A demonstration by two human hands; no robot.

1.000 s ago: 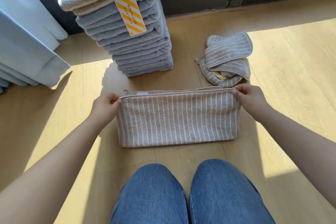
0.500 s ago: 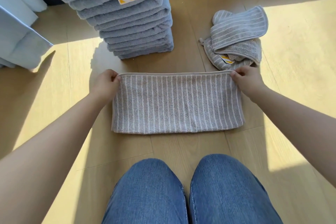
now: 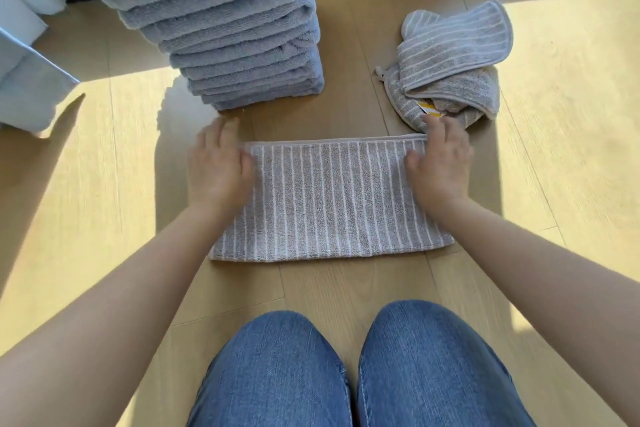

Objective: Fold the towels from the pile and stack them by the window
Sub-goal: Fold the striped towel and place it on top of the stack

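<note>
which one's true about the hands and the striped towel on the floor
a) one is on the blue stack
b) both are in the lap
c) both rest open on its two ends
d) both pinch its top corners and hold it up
c: the left hand and the right hand lie with fingers straight on the two ends of the striped towel, which lies flat on the floor.

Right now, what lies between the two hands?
The folded striped towel lies flat on the floor between the left hand and the right hand; the head view shows it.
</note>
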